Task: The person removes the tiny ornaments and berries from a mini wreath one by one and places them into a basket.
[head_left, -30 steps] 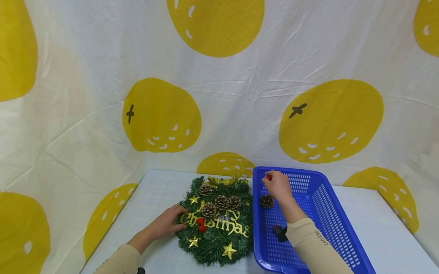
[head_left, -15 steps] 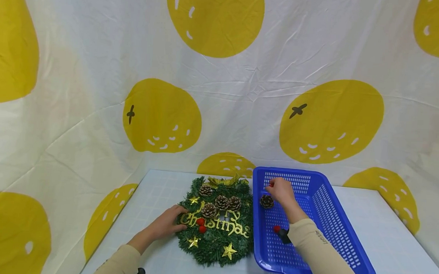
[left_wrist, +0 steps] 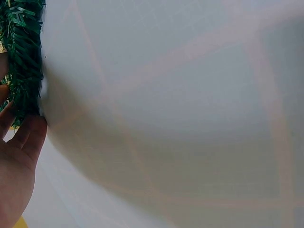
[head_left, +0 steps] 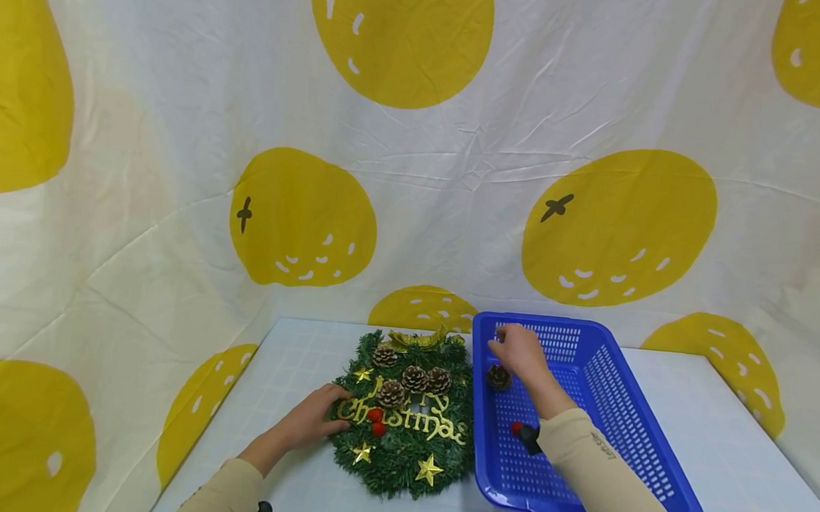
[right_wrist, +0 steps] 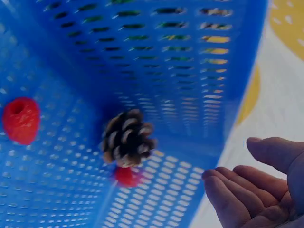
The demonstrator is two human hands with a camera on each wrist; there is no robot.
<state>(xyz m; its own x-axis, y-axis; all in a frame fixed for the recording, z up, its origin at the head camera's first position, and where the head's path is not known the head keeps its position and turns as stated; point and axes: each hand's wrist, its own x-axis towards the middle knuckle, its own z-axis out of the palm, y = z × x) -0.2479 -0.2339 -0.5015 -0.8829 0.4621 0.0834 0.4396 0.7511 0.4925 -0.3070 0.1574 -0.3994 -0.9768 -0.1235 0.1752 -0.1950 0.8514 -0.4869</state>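
My left hand (head_left: 314, 416) grips the left edge of a green Christmas wreath (head_left: 403, 463), its fingers over the foliage in the left wrist view. Pinecones (head_left: 392, 393), gold stars (head_left: 429, 469), gold lettering and red raspberries (head_left: 377, 429) decorate the wreath. My right hand (head_left: 520, 352) hovers over the far left part of a blue basket (head_left: 481, 454). In the right wrist view its thumb and fingers (right_wrist: 223, 199) are apart, with nothing between them. Below, a blurred red raspberry (right_wrist: 127, 176) shows beside a pinecone (right_wrist: 127, 137); another raspberry (right_wrist: 21, 121) lies on the basket floor.
The basket stands close against the wreath's right side on a pale checked tabletop (head_left: 278, 357). A white curtain (head_left: 445, 234) with yellow fruit prints hangs behind the table. Tall slotted walls surround the basket floor.
The right hand dips a little into the basket, then rises again. The red raspberry it pinched earlier is let go and is out of the fingers. Left hand and wreath stay put.
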